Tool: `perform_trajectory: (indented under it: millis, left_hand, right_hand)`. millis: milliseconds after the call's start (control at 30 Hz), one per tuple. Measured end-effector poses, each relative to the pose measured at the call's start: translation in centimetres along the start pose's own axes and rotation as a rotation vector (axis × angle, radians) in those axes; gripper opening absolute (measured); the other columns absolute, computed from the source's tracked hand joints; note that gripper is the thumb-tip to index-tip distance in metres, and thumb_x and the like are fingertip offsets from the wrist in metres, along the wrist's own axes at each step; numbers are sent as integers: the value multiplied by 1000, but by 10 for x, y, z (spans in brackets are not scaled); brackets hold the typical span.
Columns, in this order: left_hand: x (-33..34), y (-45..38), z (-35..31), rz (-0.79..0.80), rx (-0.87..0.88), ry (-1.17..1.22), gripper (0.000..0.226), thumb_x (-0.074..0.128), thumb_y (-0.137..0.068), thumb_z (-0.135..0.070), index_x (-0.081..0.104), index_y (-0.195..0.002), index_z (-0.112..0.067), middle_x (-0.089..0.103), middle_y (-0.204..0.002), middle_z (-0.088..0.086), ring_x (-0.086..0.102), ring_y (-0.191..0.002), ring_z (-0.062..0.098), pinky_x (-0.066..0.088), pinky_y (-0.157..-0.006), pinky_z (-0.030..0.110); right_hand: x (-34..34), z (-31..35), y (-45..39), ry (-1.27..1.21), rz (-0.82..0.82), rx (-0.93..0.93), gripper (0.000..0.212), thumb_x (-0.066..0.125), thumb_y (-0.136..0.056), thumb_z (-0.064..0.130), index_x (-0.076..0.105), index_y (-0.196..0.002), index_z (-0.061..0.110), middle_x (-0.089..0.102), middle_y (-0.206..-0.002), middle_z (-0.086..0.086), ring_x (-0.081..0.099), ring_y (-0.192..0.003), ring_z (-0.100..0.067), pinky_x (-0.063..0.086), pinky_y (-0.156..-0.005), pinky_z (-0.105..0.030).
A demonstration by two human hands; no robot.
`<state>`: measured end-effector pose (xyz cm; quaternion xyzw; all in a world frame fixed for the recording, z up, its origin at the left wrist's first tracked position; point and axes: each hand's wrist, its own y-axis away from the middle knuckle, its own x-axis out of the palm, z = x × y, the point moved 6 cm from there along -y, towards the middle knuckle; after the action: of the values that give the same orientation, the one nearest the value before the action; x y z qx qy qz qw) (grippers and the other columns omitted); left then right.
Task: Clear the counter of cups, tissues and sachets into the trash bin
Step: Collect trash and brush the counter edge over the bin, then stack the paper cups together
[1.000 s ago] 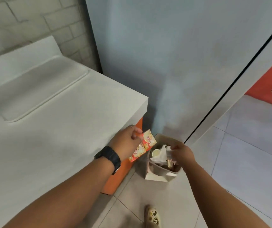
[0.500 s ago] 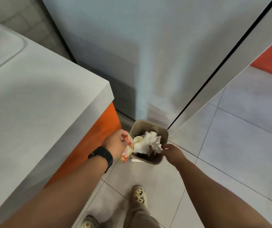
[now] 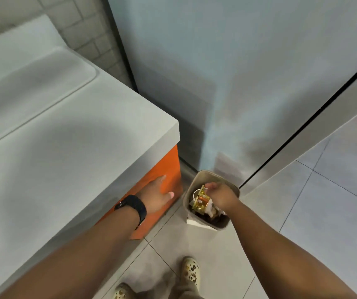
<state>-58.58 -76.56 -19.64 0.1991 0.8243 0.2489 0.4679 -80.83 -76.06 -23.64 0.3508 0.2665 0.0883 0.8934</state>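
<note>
The main risk I see is a spill over the rim. The bin (image 3: 211,225) sits on the floor just beside the orange cabinet (image 3: 168,169), and it looks full: sachets (image 3: 201,201) and crumpled tissue (image 3: 211,209) lie high in its mouth, with what may be a cup's rim under them. If I push down too hard or off-centre, the light bin could tip or slide on the tiles, and a sachet could slip out onto the floor. Nothing steadies the bin, which adds to that risk.

My right hand (image 3: 221,196) is over the bin's mouth, wrist bent down, fingers curled at the top of a gold sachet. I cannot tell whether they pinch it or only touch it.

My left hand (image 3: 159,196) is out to the side, low against the cabinet front below the tabletop (image 3: 76,137). Its fingers are straight and spread, and it holds nothing. A dark watch (image 3: 133,207) is on that wrist.

The part of the tabletop in view shows no cups, tissues or sachets.
</note>
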Motion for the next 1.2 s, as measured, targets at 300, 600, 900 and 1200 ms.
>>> perform_trajectory:
  millis: [300, 600, 900, 1200]
  left_hand:
    - [-61, 105, 35, -173, 42, 306, 42, 56, -87, -47, 52, -127, -36, 60, -122, -16, 56, -111, 0, 46, -99, 29]
    - [-115, 234, 132, -556, -26, 633, 8, 61, -89, -31, 65, -95, -34, 71, -88, -7, 66, -85, 9, 50, -78, 29]
    - [-139, 359, 263, -828, -180, 629, 7, 58, -90, -31, 65, -91, -30, 67, -87, -13, 64, -86, 7, 44, -73, 20]
    - [-148, 464, 398, -971, -332, 611, 15, 57, -91, -33, 63, -104, -29, 62, -108, -12, 59, -90, 4, 43, -72, 18]
  right_hand:
    - [43, 145, 58, 91, 121, -408, 13, 57, -92, 27, 64, -82, 23, 70, -88, -2, 67, -89, -23, 52, -90, -42]
    - [143, 237, 144, 255, 264, -593, 17, 55, -91, 23, 60, -84, 8, 64, -69, -1, 58, -59, -15, 45, -58, -25]
    - [292, 288, 234, 357, 351, -778, 18, 54, -91, 27, 63, -88, 12, 67, -84, -2, 63, -79, -20, 51, -74, -36]
    - [435, 326, 307, 305, 415, -927, 14, 58, -91, 29, 66, -96, 19, 67, -98, 7, 66, -94, -16, 50, -86, -34]
